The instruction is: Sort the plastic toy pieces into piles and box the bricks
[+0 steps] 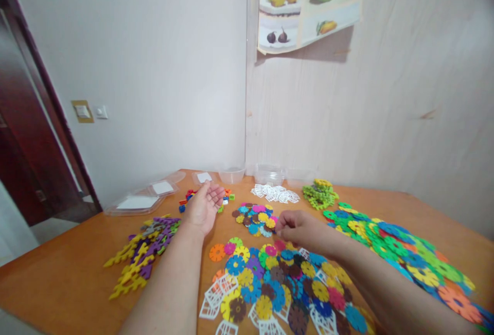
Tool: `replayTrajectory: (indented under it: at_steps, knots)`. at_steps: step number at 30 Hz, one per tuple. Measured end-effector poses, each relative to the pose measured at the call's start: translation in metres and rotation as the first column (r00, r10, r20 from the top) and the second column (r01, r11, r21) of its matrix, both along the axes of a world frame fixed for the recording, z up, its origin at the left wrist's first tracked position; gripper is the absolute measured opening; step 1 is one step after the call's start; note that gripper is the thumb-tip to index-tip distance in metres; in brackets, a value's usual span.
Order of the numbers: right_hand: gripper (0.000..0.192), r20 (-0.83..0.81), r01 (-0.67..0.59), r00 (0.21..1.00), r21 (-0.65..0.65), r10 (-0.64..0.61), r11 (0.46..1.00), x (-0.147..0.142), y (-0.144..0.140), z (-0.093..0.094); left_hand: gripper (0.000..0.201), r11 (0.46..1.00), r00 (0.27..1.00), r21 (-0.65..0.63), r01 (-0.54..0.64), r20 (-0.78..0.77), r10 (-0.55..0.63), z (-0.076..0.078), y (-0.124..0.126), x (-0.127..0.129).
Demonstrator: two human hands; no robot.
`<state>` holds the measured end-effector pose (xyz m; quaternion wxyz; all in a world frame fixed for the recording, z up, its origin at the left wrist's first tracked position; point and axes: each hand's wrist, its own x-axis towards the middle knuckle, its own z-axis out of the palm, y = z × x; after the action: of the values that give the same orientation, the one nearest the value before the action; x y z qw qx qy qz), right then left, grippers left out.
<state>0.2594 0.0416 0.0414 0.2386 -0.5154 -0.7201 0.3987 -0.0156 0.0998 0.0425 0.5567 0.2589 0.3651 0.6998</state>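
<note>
My left hand (204,207) is held palm up with its fingers loosely stretched, and nothing shows in it. It hovers by a heap of small red, blue and green blocks (231,197), partly covering them. My right hand (296,228) has its fingers curled together at the right side of a small pile of notched plastic discs (252,217). Whatever its fingertips may hold is hidden. Nearer to me, between my forearms, spreads a larger pile of mixed colourful flower-shaped discs (278,288) with white lattice pieces (221,289) among them.
Yellow and purple toothed pieces (144,247) lie left; larger interlocking discs (397,247) spread right. Behind are white lattice pieces (275,193), a green cluster (320,194) and clear plastic containers (269,174). Transparent lids (137,202) lie at the back left, before the wall.
</note>
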Motion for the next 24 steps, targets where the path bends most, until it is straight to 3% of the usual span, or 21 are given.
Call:
replayTrajectory:
  at_steps: [5, 11, 18, 24]
  knots:
    - [0.007, 0.271, -0.169, 0.950, 0.032, 0.154, 0.985, 0.000, -0.009, 0.000, 0.037, 0.998, 0.992, 0.041, 0.037, -0.125, -0.032, 0.002, -0.008, 0.015]
    - [0.005, 0.413, -0.166, 0.900, 0.031, 0.139, 0.986, -0.007, -0.015, 0.000, 0.051, 0.988, 0.978, 0.017, 0.152, -0.146, -0.148, 0.006, -0.016, 0.019]
    - [0.003, 0.430, -0.156, 0.895, 0.052, 0.119, 0.986, -0.009, -0.016, -0.002, 0.039, 0.971, 0.971, 0.044, 0.236, 0.014, -0.237, 0.006, -0.016, 0.018]
    - [0.008, 0.391, -0.144, 0.912, 0.029, 0.121, 0.989, -0.012, -0.015, -0.006, 0.038, 0.972, 0.972, -0.005, 0.233, 0.005, -0.233, 0.006, -0.015, 0.022]
